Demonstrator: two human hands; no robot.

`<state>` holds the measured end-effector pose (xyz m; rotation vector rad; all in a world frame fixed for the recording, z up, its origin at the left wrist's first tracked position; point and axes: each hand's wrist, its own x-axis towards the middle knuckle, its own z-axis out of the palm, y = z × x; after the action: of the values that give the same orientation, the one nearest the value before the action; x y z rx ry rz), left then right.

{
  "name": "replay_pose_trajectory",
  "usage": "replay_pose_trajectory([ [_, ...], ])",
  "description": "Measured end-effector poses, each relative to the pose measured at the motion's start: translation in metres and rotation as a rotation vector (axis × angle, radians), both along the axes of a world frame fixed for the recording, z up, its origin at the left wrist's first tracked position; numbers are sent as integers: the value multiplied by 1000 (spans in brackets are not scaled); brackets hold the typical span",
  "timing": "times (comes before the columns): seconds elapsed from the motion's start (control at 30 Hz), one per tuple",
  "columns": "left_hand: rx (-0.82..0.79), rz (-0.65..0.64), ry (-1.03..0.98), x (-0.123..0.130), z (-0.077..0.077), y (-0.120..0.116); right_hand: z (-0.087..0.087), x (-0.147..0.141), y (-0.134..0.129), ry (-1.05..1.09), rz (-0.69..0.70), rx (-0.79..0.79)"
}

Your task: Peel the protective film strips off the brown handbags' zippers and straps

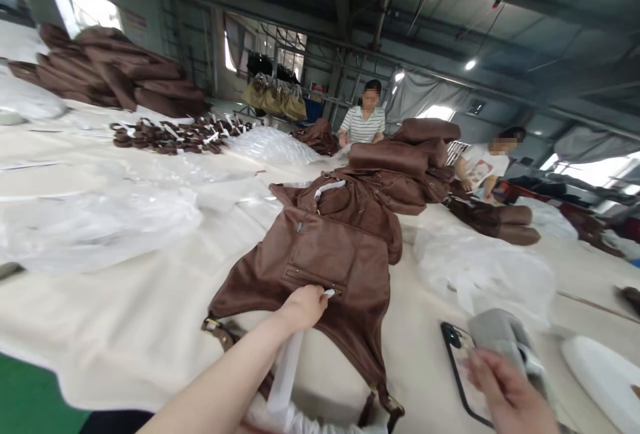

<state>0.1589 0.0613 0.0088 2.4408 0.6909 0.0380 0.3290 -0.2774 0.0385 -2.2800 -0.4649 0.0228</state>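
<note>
A brown leather bag (330, 247) lies flat on the cream-covered table (165, 327), its strap end toward me. My left hand (304, 306) is closed on a small white strip (329, 293) beside the bag's zipper. White wrapping (286, 381) hangs below that wrist along the strap. At the right, my right hand (505, 381) is blurred, its fingers bent over the lower part of a phone (465, 367); whether it grips anything is unclear. A grey device (505, 334) sits just behind that hand.
More brown bags (395, 161) are piled behind this one. Clear plastic (100, 221) covers the left, and more plastic (485, 267) lies at the right. Brown straps (170, 135) lie farther back. Two people (361, 121) (483, 167) stand across the table. A white object (600, 381) lies far right.
</note>
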Motion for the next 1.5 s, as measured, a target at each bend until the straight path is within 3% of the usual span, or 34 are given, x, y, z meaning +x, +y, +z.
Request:
replay_pose_trajectory([
  [0.13, 16, -21, -15, -3, 2, -2, 4, -50, 153, 351, 424, 328],
  [0.2, 34, -24, -26, -5, 3, -3, -6, -61, 199, 536, 531, 428],
  [0.27, 48, -27, -39, -5, 1, -3, -20, -64, 223, 675, 584, 469],
  [0.4, 48, -45, -72, -4, -4, 0, -45, -55, 227, 811, 625, 394],
  [0.5, -3, -83, -83, -3, -6, 4, -54, -49, 224, 858, 627, 324],
  [0.77, -91, -92, -107, -4, -4, 3, -54, -48, 229, 846, 608, 181],
  [1.0, -385, 2, -198, -1, -8, 5, -48, -52, 229, 770, 593, 57],
  [1.07, -512, 68, -199, 3, -11, 6, -48, -50, 228, 807, 633, 59],
  [1.2, -922, 252, -154, 7, -13, 7, -51, -46, 223, 927, 681, 100],
  [1.37, -1118, 254, -93, 2, -4, 1, -53, -46, 223, 918, 718, 98],
  [1.5, -1675, 246, 52, -9, -1, -7, -52, -48, 221, 848, 818, 95],
])
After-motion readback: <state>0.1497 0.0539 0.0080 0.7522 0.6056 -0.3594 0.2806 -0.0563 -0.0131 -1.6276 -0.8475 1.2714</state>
